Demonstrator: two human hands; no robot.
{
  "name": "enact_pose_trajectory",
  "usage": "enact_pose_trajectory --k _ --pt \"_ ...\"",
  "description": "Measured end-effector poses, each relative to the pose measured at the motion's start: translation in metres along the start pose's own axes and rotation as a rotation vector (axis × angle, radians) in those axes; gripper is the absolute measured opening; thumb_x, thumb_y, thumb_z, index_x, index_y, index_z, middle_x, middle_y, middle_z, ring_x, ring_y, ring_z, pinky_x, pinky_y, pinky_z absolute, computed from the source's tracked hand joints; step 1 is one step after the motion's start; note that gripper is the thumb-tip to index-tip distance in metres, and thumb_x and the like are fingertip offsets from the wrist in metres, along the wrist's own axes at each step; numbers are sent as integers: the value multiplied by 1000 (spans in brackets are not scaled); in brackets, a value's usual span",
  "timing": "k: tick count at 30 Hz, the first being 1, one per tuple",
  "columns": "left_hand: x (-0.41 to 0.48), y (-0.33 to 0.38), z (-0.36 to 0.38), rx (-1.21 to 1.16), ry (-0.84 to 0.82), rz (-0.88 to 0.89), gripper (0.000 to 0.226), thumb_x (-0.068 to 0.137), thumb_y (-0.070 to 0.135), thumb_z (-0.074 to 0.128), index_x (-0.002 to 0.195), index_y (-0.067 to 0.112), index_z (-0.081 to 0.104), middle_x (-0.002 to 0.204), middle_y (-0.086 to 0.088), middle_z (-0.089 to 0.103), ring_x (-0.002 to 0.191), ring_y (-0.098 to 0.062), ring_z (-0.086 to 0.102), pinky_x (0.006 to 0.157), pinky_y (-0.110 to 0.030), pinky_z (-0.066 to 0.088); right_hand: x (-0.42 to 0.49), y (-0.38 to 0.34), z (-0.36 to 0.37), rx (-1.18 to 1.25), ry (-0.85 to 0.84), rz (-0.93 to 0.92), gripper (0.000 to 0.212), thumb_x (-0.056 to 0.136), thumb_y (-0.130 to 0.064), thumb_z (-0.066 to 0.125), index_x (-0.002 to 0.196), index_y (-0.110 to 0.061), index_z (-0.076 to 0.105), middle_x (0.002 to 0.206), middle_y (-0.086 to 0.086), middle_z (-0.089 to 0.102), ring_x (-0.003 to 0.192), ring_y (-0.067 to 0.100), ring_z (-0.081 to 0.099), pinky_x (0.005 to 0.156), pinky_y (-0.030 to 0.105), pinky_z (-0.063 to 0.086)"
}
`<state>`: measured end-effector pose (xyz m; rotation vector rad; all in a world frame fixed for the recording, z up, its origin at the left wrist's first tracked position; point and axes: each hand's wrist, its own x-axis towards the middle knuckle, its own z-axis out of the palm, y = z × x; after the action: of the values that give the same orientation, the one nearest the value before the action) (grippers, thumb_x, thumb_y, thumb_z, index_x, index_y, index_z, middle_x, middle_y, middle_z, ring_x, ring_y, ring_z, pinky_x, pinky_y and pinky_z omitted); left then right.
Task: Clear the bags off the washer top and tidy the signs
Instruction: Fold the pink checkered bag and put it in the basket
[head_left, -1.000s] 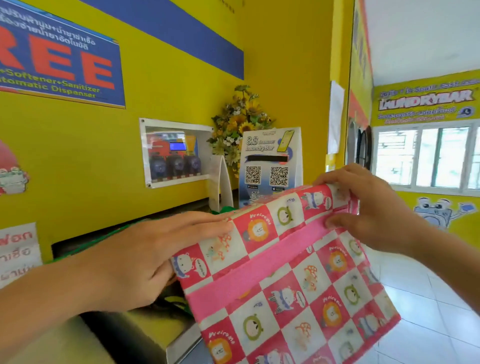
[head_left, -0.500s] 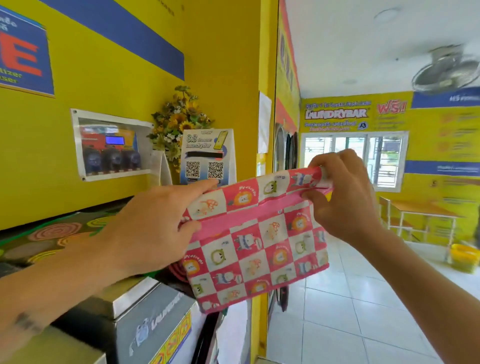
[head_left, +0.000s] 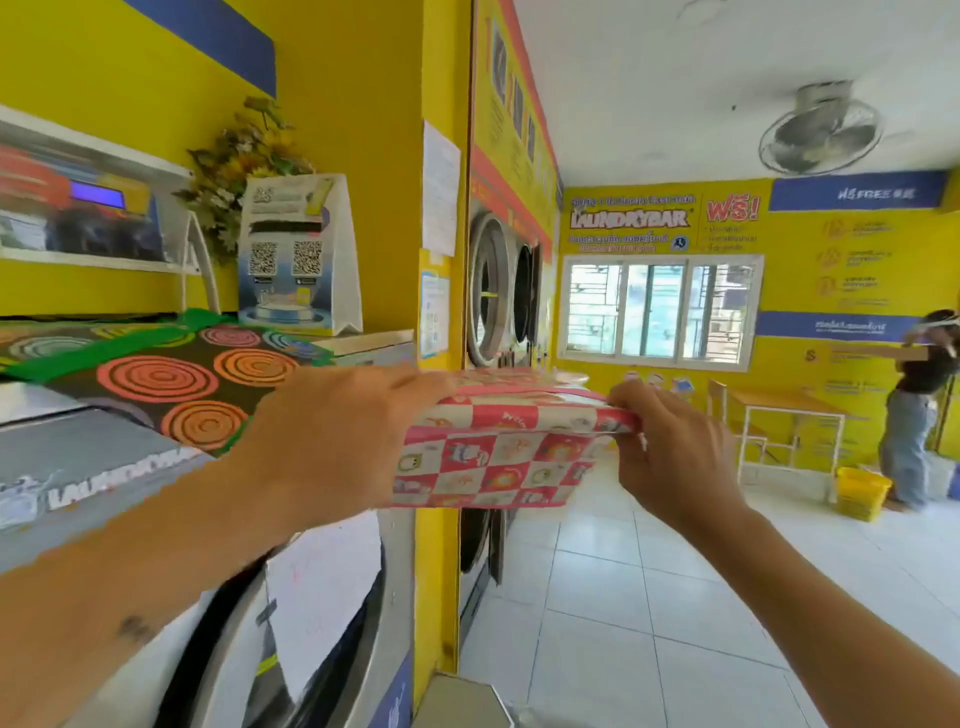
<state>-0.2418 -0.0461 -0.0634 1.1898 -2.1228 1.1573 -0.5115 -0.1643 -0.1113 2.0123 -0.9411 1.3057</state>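
A pink and white checkered bag (head_left: 498, 457) with cartoon prints is folded and held in the air to the right of the washer. My left hand (head_left: 332, 441) grips its left end and my right hand (head_left: 670, 447) grips its right end. A dark bag with coloured rings and green trim (head_left: 171, 374) lies flat on the washer top (head_left: 62, 447). A tent sign with two QR codes (head_left: 298, 254) stands at the back of the washer top. Left of it a white folded sign (head_left: 200, 265) stands edge-on.
Artificial flowers (head_left: 244, 161) stand behind the signs against the yellow wall. Stacked dryers (head_left: 498, 291) line the wall further along. A person (head_left: 917, 405) stands at the far right beside a yellow basket (head_left: 860, 491) and a small table (head_left: 784, 410). The floor is white tile.
My view has swung right, away from the washer wall and into the room. The checkered bag went from hanging open to folded into a shorter, flatter bundle between both hands.
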Motion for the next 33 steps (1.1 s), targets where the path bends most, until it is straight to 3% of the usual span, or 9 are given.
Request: enact_pose_trajectory --k 3,8,13,16,19,21,23,27,33 --pt "-2 47 22 -41 -145 -84 60 62 36 78 117 24 60 95 4 74 65 -21 69 43 -32 50 -42 31 2 38 -62 -47 61 100 -50 24 99 -13 72 86 1 75 71 26 70 51 26 47" --pt "-7 116 76 -170 -389 -283 67 83 43 59 142 36 28 144 8 43 124 -20 48 93 -37 47 -88 51 -3 68 -147 -113 66 101 -51 22 94 -14 76 92 2 76 81 28 73 56 32 53" --pt "-27 160 125 -128 -428 -166 74 54 13 80 124 26 57 109 1 71 78 -29 71 48 -45 56 -143 73 2 78 -213 -106 51 102 -42 31 102 -12 73 104 5 73 92 29 70 62 38 57" --pt "-47 176 153 -188 -420 -166 63 61 -3 69 118 22 64 106 -1 73 75 -31 71 47 -42 58 -180 81 6 178 -460 -31 32 93 -26 55 122 -14 62 129 5 62 119 29 58 84 45 58" --pt "-66 192 173 -223 -488 -163 57 58 10 81 112 23 69 100 2 75 73 -27 73 53 -39 59 -206 83 4 445 -863 263 42 96 -26 55 138 -26 52 152 -9 33 145 16 22 117 42 24" --pt "-76 202 185 -264 -531 -125 47 63 24 79 109 22 71 96 2 76 72 -23 73 55 -37 57 -210 80 2 679 -1070 612 35 100 -31 48 130 -21 60 145 -8 42 137 17 35 110 37 33" --pt "-85 212 200 -304 -540 -103 37 72 30 66 108 21 70 95 3 76 72 -22 72 57 -35 56 -215 80 12 831 -1095 968 34 102 -34 43 117 -13 64 120 5 65 112 27 60 83 30 47" --pt "-101 227 240 -348 -517 -84 44 67 12 78 109 22 69 101 3 73 82 -21 71 62 -34 56 -239 96 49 869 -1225 1541 26 98 -34 49 104 -11 59 77 0 74 64 18 69 86 53 53" --pt "-129 223 311 -408 -616 -46 62 57 7 87 114 22 67 104 3 73 89 -21 71 68 -34 58 -281 111 122 905 -1085 1838 27 91 -4 60 117 2 55 89 16 75 72 24 74 62 35 62"
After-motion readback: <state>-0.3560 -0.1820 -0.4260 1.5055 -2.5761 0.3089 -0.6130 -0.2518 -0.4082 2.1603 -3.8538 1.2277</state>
